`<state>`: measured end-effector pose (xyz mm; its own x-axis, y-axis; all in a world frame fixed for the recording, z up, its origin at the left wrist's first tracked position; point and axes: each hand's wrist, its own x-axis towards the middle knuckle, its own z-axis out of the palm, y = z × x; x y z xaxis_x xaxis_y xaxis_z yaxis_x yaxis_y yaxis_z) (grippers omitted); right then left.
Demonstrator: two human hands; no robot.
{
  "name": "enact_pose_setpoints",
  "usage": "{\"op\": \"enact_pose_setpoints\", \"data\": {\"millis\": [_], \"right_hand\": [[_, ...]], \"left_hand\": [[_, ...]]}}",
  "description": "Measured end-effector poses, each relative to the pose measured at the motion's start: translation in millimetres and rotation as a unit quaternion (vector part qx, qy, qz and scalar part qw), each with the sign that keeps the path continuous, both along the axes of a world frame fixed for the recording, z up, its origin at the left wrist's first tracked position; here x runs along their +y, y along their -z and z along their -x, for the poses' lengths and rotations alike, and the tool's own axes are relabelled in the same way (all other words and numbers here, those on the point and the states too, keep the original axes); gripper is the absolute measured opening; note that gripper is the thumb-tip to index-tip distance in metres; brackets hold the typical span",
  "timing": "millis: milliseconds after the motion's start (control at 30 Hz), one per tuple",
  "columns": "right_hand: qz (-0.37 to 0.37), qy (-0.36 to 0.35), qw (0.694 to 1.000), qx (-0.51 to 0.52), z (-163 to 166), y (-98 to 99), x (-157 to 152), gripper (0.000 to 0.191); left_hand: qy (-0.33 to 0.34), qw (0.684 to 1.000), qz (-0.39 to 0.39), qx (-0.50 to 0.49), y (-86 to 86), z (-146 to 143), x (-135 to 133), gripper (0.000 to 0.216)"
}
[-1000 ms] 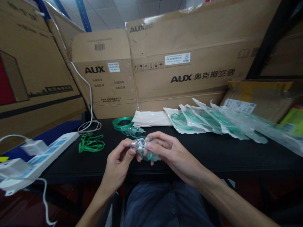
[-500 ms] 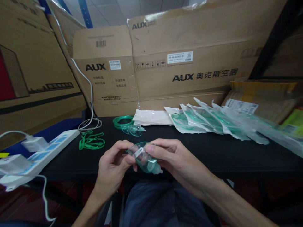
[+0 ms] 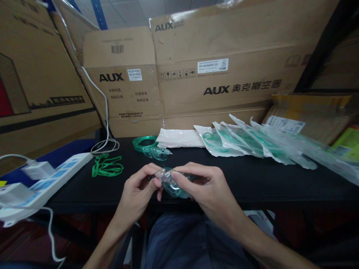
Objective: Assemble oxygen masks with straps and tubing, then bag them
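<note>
A clear, green-tinted oxygen mask (image 3: pixel 175 187) is held over the table's front edge between both hands. My left hand (image 3: pixel 142 185) pinches its left side between thumb and fingers. On the other side, my right hand (image 3: pixel 200 181) grips the mask, its thumb pressed near the pale nose strip. The fingers hide part of the mask's rim and its connector end. Beyond the hands lies another clear mask (image 3: pixel 157 153) beside a coil of green tubing (image 3: pixel 144 143). A bundle of green elastic straps (image 3: pixel 108 166) rests to the left.
White-and-clear pouches (image 3: pixel 218 144) holding green tubing lie in a row at the back right, near a flat white packet (image 3: pixel 179 138). A white power strip (image 3: pixel 58 177) with plugs and cables runs along the left. Large cardboard boxes (image 3: pixel 224 45) stand behind the black table (image 3: pixel 92 194).
The mask has turned in my hands, and its connector end now shows less. My right hand has shifted slightly, with its fingers further over the mask.
</note>
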<state>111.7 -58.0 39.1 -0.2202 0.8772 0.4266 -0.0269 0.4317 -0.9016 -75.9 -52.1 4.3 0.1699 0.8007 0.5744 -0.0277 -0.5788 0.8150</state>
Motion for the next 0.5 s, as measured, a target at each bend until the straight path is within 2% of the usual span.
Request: {"op": "enact_pose_setpoints", "data": {"millis": [200, 500], "right_hand": [[-0.021, 0.003, 0.999, -0.029, -1, 4.0, 0, 0.016], [-0.005, -0.043, 0.999, -0.014, -4, 0.6, 2, 0.015]], "left_hand": [[0.005, 0.999, 0.017, 0.03, -4.9, 5, 1, 0.025], [-0.005, 0.998, 0.037, 0.047, -15.2, 7, -3, 0.023]]}}
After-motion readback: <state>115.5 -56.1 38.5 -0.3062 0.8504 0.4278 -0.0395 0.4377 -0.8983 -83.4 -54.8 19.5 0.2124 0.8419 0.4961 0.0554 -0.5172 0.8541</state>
